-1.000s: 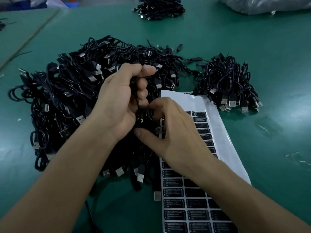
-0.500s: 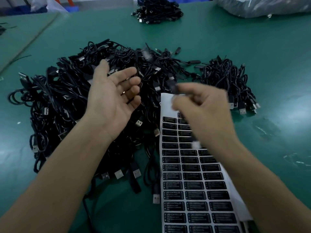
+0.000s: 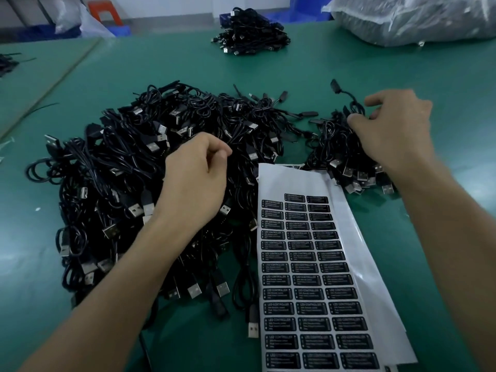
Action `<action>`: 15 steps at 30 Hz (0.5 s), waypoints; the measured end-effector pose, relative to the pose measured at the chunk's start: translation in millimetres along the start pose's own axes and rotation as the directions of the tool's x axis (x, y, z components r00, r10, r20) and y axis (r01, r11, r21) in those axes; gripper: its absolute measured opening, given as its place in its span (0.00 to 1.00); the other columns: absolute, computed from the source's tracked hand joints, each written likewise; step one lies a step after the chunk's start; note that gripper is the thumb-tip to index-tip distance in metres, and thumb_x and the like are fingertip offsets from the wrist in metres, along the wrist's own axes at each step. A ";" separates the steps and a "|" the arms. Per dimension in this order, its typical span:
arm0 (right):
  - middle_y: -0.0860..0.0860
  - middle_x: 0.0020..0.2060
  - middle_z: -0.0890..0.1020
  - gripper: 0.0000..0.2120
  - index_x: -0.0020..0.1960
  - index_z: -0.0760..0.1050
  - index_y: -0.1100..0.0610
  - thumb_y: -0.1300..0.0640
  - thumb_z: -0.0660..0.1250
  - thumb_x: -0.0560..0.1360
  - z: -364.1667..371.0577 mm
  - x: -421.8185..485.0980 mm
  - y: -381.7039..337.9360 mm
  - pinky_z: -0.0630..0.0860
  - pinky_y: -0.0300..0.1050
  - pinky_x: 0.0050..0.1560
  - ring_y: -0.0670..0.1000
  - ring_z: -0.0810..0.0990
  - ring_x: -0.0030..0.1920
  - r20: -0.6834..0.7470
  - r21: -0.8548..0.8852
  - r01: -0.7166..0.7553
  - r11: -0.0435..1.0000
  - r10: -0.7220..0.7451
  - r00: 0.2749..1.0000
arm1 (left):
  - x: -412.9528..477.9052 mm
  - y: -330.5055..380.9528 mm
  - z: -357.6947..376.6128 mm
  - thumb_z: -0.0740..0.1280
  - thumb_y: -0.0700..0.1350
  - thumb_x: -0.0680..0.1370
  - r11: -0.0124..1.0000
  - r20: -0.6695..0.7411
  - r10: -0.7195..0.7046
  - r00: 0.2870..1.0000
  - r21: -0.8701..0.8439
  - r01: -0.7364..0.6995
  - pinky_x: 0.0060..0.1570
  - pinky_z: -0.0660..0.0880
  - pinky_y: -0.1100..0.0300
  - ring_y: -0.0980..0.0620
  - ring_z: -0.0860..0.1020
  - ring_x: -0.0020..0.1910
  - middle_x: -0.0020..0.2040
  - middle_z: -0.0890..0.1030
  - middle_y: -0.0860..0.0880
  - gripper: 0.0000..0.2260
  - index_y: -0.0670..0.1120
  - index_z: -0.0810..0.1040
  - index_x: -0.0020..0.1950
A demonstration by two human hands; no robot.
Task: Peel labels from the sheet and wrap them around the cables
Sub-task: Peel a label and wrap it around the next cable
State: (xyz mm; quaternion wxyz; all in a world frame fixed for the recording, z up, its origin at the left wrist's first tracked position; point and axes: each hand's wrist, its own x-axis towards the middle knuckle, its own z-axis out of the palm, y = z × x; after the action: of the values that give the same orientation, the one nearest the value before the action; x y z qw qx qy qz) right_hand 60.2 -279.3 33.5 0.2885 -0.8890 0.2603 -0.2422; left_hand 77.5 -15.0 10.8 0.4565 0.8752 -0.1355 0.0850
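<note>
A large heap of black USB cables (image 3: pixel 128 162) covers the left and middle of the green table (image 3: pixel 308 65). My left hand (image 3: pixel 196 181) lies palm down on this heap, its fingers curled and thumb pinched against the forefinger on a cable. A smaller pile of cables (image 3: pixel 330 149) lies to the right. Above it, my right hand (image 3: pixel 394 130) holds one black cable (image 3: pixel 346 95) between thumb and fingers, its plug end sticking up and away. The white label sheet (image 3: pixel 295 181) lies between my arms, with rows of black labels (image 3: pixel 306 267) on it.
A third bundle of black cables (image 3: pixel 249 38) sits far across the table. A clear plastic bag (image 3: pixel 418 17) lies at the back right corner. Blue bins (image 3: pixel 230 18) and an orange stool (image 3: pixel 106 12) stand beyond the far edge. A second green table adjoins on the left.
My hands have separated. The right hand carried a cable from above the sheet to the small right pile. The left hand turned palm down and closed on the big heap.
</note>
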 end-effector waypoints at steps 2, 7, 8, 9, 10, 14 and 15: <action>0.57 0.64 0.77 0.20 0.68 0.76 0.55 0.50 0.68 0.78 0.9 -4.9 -1.0 0.71 0.52 0.61 0.60 0.71 0.65 -0.035 -0.042 0.033 0.999 -0.034 0.999 | -1.1 -1.8 0.1 0.64 0.40 0.82 0.991 0.056 0.011 0.998 0.133 -0.018 0.34 0.70 0.75 0.60 0.76 0.36 0.47 0.79 0.53 0.07 0.53 0.77 0.52; 0.58 0.62 0.72 0.19 0.65 0.76 0.52 0.49 0.71 0.76 6.3 -22.8 -3.8 0.67 0.49 0.50 0.62 0.71 0.63 -0.079 -0.207 0.140 0.968 -0.159 0.984 | -5.2 -1.7 3.7 0.67 0.42 0.81 0.937 0.166 -0.021 0.986 0.347 -0.039 0.53 0.75 0.56 0.47 0.78 0.51 0.63 0.74 0.48 0.13 0.49 0.76 0.65; 0.58 0.61 0.73 0.17 0.63 0.77 0.52 0.50 0.71 0.75 7.6 -24.6 -4.0 0.66 0.48 0.49 0.62 0.72 0.61 -0.077 -0.208 0.145 0.967 -0.164 0.983 | -6.2 -1.1 3.7 0.67 0.43 0.81 0.932 0.170 -0.024 0.985 0.360 -0.040 0.55 0.75 0.54 0.47 0.78 0.52 0.65 0.73 0.48 0.15 0.49 0.75 0.67; 0.57 0.59 0.74 0.15 0.61 0.77 0.51 0.51 0.71 0.75 8.9 -25.5 -3.6 0.66 0.48 0.48 0.62 0.74 0.59 -0.068 -0.202 0.142 0.969 -0.158 0.985 | -7.2 -1.2 3.9 0.67 0.43 0.81 0.932 0.172 -0.015 0.985 0.359 -0.049 0.55 0.75 0.54 0.47 0.78 0.52 0.67 0.72 0.49 0.15 0.49 0.74 0.68; 0.57 0.58 0.76 0.13 0.59 0.77 0.51 0.51 0.71 0.75 9.8 -25.7 -3.1 0.67 0.49 0.47 0.63 0.75 0.57 -0.056 -0.196 0.131 0.972 -0.144 0.988 | -7.7 -1.5 4.2 0.66 0.43 0.81 0.934 0.173 0.002 0.985 0.352 -0.064 0.56 0.74 0.54 0.48 0.78 0.52 0.69 0.70 0.50 0.16 0.49 0.73 0.69; 0.58 0.53 0.80 0.12 0.59 0.76 0.51 0.53 0.68 0.76 8.6 -23.0 -1.0 0.67 0.51 0.46 0.62 0.74 0.53 -0.033 -0.167 0.092 0.982 -0.098 0.995 | -7.9 0.2 10.3 0.60 0.50 0.84 0.898 0.199 -0.022 0.980 0.435 -0.068 0.59 0.71 0.49 0.46 0.76 0.63 0.79 0.61 0.56 0.18 0.53 0.68 0.74; 0.58 0.52 0.80 0.12 0.59 0.76 0.52 0.53 0.67 0.76 7.5 -20.8 -0.9 0.67 0.51 0.46 0.61 0.72 0.52 -0.040 -0.143 0.090 0.986 -0.097 0.994 | -6.7 1.3 13.0 0.58 0.52 0.84 0.879 0.205 -0.048 0.978 0.474 -0.056 0.60 0.71 0.47 0.45 0.74 0.67 0.80 0.59 0.56 0.19 0.55 0.66 0.76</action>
State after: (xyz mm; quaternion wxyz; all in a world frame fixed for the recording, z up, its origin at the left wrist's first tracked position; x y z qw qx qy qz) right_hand 49.3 -263.3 22.8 0.2072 -0.9124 0.2413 -0.2575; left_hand 71.0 -25.4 2.6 0.2097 0.9643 -0.1597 0.0237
